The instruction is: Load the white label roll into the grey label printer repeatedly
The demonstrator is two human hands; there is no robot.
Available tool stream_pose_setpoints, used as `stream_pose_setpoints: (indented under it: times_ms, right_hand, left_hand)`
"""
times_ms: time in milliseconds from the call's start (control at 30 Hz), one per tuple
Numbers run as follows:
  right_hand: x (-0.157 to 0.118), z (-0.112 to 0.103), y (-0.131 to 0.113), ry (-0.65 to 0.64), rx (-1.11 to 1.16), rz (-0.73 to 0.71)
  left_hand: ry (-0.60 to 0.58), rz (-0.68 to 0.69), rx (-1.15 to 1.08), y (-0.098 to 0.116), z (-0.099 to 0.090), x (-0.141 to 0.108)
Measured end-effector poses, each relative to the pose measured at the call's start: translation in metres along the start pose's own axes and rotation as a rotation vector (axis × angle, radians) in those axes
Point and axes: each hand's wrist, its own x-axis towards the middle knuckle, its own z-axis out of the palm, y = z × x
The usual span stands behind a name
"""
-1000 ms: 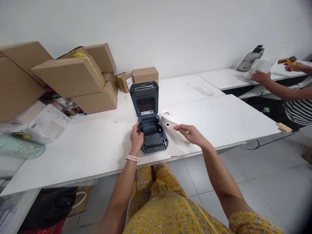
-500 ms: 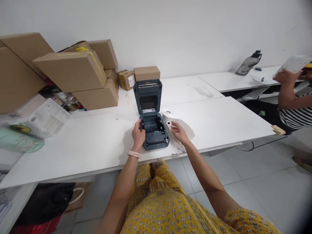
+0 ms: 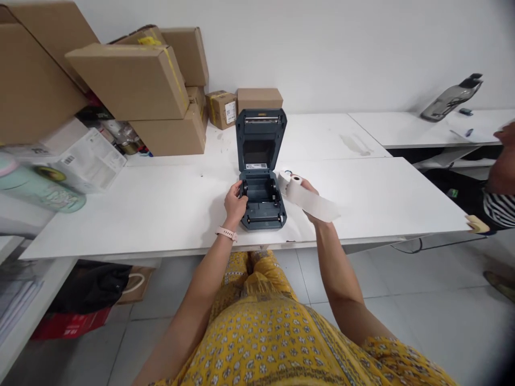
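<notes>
White worktable (image 3: 161,214) w/ plain wall behind: a dark grey label printer (image 3: 260,185) sits lid-up near the front edge. Left hand (image 3: 234,202) grips the printer's left side, fingers curled over the rim by the roll holder. Right hand (image 3: 309,201) grasps a white paper roll (image 3: 295,188), lifted just right of the printer bay, loose strip trailing to the right. Cardboard boxes (image 3: 132,80) stacked at rear left; a co-worker's striped sleeve (image 3: 499,206) shows at far right.
</notes>
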Motion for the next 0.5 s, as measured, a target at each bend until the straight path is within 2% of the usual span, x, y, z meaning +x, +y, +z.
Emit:
stream_pose_setpoints:
  times_ms: [100,200,300,500]
  right_hand:
    - [0.020,0.009,-0.034,-0.316,-0.317,-0.253]
    - [0.042,0.031,-0.053,-0.569,-0.744,-0.321]
    - [0.056,0.050,-0.053,-0.688,-0.984,-0.316]
    - [0.062,0.061,-0.042,-0.781,-1.101,-0.362]
  left_hand:
    - [-0.011,-0.007,-0.025,-0.001,0.000,0.001]
    - [-0.018,-0.010,-0.044,-0.003,0.000,0.001]
    - [-0.018,0.012,-0.051,-0.004,0.002,0.001]
    - [-0.071,0.032,-0.069,-0.007,0.003,0.004]
